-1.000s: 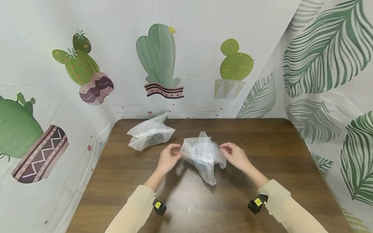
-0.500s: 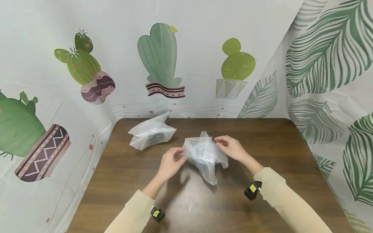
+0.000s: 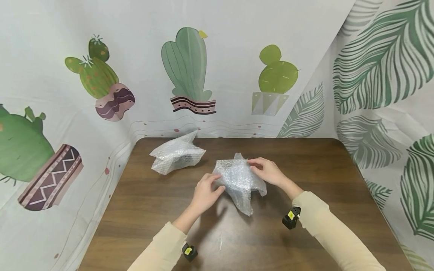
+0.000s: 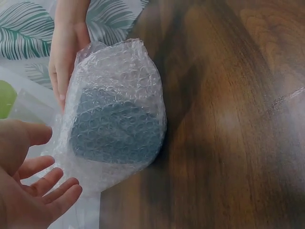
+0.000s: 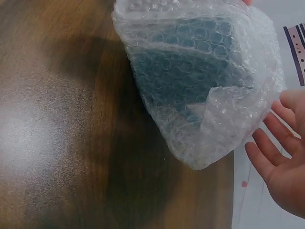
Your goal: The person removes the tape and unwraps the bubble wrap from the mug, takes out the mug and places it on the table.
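A crumpled bubble-wrap bundle rests on the table between both hands, corners of the wrap sticking out. Through the plastic, a dark blue-green object shows in both wrist views; its kind is blurred by the wrap. At the bundle's left side is my left hand, fingers spread and loosely bent, fingertips right at the wrap. My right hand reaches over the far right side with relaxed fingers at the plastic. In the right wrist view, the fingers of this hand lie along the bundle's edge.
Another piece of crumpled bubble wrap sits at the back left of the brown wooden table. Behind the table hangs a white cloth printed with cacti and leaves.
My right hand has moved from the bundle's right edge up to its far right side. My left hand has shifted slightly right and its thumb has spread from the fingers. The bundle stays nearly in place.
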Available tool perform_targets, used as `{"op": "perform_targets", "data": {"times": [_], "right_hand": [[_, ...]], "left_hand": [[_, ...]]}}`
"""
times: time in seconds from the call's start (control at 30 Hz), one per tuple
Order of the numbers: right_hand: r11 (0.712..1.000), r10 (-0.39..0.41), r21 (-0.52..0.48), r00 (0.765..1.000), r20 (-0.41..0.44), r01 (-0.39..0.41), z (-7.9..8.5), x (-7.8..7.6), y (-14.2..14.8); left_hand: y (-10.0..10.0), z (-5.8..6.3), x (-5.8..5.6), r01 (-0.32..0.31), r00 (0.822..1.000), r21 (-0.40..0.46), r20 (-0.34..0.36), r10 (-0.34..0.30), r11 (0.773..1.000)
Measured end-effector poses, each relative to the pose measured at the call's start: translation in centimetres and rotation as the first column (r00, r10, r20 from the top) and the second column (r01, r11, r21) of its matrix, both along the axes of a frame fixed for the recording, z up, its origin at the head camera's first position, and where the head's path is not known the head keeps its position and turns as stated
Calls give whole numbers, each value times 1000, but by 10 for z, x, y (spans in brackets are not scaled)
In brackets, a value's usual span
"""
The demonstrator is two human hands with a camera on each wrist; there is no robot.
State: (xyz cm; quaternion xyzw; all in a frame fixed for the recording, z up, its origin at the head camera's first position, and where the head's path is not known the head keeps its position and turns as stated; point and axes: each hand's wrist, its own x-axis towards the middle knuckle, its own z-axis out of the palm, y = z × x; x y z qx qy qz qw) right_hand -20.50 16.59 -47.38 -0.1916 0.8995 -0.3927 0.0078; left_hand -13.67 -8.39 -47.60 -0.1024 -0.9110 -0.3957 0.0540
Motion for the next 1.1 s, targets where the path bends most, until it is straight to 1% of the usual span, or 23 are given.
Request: {"op": "perform_targets", "data": {"times": [0.1, 0.2, 0.4, 0.57, 0.63, 0.83, 1.1], "right_hand": [[1000, 6, 18, 1000, -15, -6, -3, -1, 0], [1000, -3, 20, 1000, -10, 3, -4, 0, 1], [999, -29, 20, 1000, -5, 30, -6, 1, 3], [999, -33, 15, 999, 14, 33, -7, 3, 5], [999, -31, 14, 999, 26, 31, -8, 4, 6], [1000, -26, 5, 998, 48, 26, -9, 7, 10], [1000, -24, 14, 998, 58, 23, -9, 10, 12]], "left_hand": [[0, -2, -3, 3, 1000, -4, 5, -3, 1000], [2, -4, -7, 3, 1000, -5, 12, -3, 1000], [6, -6, -14, 7, 1000, -8, 5, -6, 1000], [10, -7, -18, 9, 1000, -24, 19, -8, 1000], [12, -8, -20, 9, 1000, -33, 27, -8, 999], [16, -7, -27, 4, 1000, -63, 21, -3, 998], [19, -5, -33, 19, 999, -66, 47, -16, 998]]}}
